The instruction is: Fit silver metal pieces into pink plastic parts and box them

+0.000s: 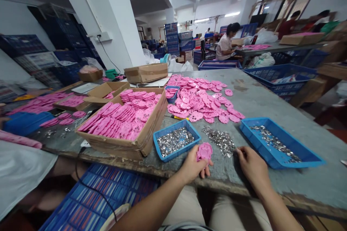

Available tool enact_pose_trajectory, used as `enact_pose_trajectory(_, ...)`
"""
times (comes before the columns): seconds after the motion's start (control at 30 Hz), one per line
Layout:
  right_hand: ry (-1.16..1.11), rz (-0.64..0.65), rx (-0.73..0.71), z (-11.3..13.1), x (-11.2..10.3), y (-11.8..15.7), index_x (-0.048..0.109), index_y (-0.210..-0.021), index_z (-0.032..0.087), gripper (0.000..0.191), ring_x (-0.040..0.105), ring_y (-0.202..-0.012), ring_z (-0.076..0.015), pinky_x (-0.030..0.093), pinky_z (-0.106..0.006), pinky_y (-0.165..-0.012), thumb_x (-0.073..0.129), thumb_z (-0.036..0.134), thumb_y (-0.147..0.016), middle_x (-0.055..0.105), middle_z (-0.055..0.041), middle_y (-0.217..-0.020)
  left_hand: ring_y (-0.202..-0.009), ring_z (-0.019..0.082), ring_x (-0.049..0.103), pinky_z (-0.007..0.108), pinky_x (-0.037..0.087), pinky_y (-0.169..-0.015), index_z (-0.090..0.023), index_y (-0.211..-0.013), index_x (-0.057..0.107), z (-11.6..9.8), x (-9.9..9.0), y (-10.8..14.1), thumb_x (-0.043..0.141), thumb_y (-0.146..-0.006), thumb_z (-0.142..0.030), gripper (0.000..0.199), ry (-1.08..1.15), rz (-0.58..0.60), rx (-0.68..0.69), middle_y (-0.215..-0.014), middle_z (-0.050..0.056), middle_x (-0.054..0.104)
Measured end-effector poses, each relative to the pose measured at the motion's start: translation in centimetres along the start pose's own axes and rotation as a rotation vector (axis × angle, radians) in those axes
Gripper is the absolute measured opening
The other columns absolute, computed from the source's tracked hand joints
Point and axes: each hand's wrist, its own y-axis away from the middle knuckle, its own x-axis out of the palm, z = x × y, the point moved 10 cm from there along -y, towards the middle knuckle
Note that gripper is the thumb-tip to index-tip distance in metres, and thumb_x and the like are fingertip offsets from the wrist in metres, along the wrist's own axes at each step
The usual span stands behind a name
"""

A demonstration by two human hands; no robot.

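My left hand [193,166] holds a pink flower-shaped piece [204,151] above the table's front edge, its fingers wrapped round the lower rim. To its right, my right hand [251,164] rests by a loose pile of small shiny metal parts [221,141], thumb and fingertips pressed together; whatever they may hold is too small to make out. One blue tray [177,155] with metal parts lies just left of the pile. Another blue tray [303,164], longer and partly filled with the same parts, stands right of my right hand. Many pink pieces [197,101] are heaped beyond.
A cardboard box [141,146] filled with pink pieces stands left on the grey table [273,106]. Behind it are an open carton and a closed one [146,73]. A person's arm and lap show at the left edge; another person [225,47] sits farther back.
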Motion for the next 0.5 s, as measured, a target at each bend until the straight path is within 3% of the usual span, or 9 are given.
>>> enact_pose_trajectory(0.2,-0.141,-0.174,0.083,-2.1,-1.3,0.2,0.063,-0.077,0.023,0.031,0.064,-0.068,-0.0247,0.046,-0.033,-0.060,0.043,0.047,-0.073,0.073,-0.0096,-0.080,-0.041,0.006,0.052,0.015,0.032,-0.032,-0.018,-0.091,0.041,0.0,-0.1,0.1,0.064,-0.064,-0.039,0.041,0.001,-0.009,0.000,-0.071,-0.002,0.062)
enact_pose_trajectory(0.33,-0.181,-0.139,0.064,-2.2,-0.9,-0.1,0.066,-0.078,0.022,0.034,0.064,-0.072,-0.0241,0.046,-0.033,-0.063,0.044,0.048,-0.073,0.073,-0.0094,-0.083,-0.041,0.005,0.052,0.015,0.032,-0.032,-0.019,-0.090,0.041,0.0,-0.1,0.2,0.064,-0.064,-0.039,0.040,-0.002,-0.014,-0.007,-0.072,-0.002,0.062)
enact_pose_trajectory(0.5,-0.215,-0.059,0.144,-2.2,-0.6,-0.1,0.065,-0.073,0.023,0.033,0.064,-0.074,-0.0265,0.047,-0.035,-0.064,0.048,0.051,-0.067,0.073,-0.0102,-0.081,-0.041,0.005,0.052,0.015,0.031,-0.033,-0.019,-0.088,0.041,-0.1,-0.1,0.3,0.064,-0.065,-0.037,0.038,-0.001,-0.017,-0.005,-0.071,-0.002,0.063)
